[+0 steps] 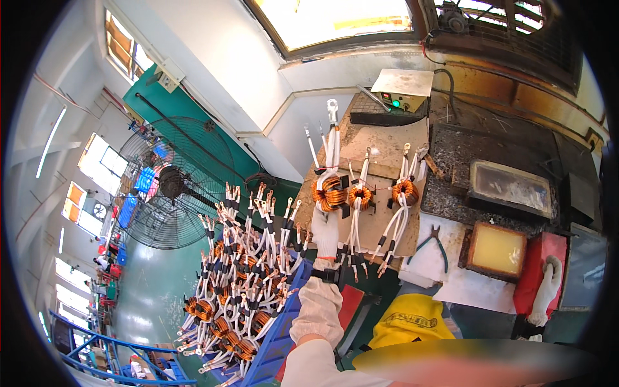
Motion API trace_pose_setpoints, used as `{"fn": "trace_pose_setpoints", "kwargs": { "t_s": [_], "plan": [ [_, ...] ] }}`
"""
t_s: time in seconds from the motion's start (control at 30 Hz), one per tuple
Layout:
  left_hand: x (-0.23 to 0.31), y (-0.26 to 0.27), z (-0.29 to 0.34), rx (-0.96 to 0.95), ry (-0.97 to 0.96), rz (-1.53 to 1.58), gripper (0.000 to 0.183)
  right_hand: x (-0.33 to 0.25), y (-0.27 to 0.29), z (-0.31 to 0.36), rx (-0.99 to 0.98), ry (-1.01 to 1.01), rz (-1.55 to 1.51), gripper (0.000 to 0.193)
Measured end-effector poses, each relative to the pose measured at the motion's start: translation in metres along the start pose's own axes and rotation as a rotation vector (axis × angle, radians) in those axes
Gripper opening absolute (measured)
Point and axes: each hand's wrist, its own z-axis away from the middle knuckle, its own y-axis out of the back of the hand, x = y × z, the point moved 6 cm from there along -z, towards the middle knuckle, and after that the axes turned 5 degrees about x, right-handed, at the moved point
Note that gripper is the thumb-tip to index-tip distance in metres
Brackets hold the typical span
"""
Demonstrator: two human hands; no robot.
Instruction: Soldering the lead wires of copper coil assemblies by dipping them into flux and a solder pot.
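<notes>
My left hand [325, 231], in a white knit glove, reaches forward and grips a copper-wound ring coil [329, 193]. Most of its fingers are hidden under the coil, whose white sleeved leads stand up to a metal lug. To its right on the cardboard lie a smaller ring coil [360, 197] and another ring coil [405, 192], both with white leads and bare copper ends. Far to the right, my gloved right hand [549, 287] lies against a red block-like object [530, 267]. Its fingers look curled together; what they hold, if anything, cannot be made out.
A blue crate [277, 348] heaped with similar coils [242, 290] stands at left, near a large floor fan [171, 184]. Pliers [433, 248], a yellow-filled tray [496, 250], a metal-framed pot [510, 189] and a control box [401, 87] occupy the bench. Yellow cloth [412, 321] lies in front.
</notes>
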Motion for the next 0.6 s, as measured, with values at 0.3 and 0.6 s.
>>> {"fn": "trace_pose_setpoints", "kwargs": {
  "t_s": [0.3,0.6],
  "plan": [
    [0.056,-0.001,0.050,-0.210,0.069,0.109,0.031,-0.031,-0.019,0.011,-0.009,0.040,0.081,0.021],
    [0.087,-0.022,0.099,-0.445,0.140,0.076,0.036,-0.146,-0.104,0.060,-0.089,0.175,0.044,0.021]
  ]
}}
